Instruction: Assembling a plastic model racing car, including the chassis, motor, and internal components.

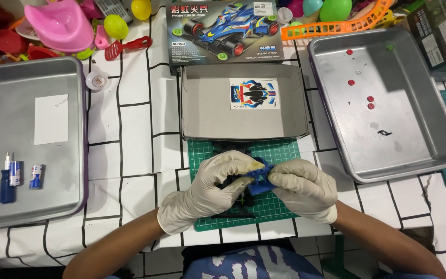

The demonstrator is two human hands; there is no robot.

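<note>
Blue plastic, a small moulded toy-car part [258,181], sits pinched between two gloved hands over a green gridded cutting mat [280,151]. The left hand [210,190], in a cream rubber glove, curls its fingers around the part's left side and over some black pieces beneath it. The right hand [305,187], gloved the same, is clenched on the part's right edge. Just beyond the mat lies an open grey cardboard box tray [202,108] with a coloured sticker sheet [254,93] inside, and behind that the printed box lid showing a blue racing car [225,31]. To the right stands a metal baking tray [440,134] holding small red round pieces [370,102] and a black clip [384,133]. To the left another metal tray [73,129] carries a white paper slip [51,119], a blue-handled screwdriver [7,182] and two small batteries [36,176]. Bright plastic toys [60,23] crowd the far edge.
</note>
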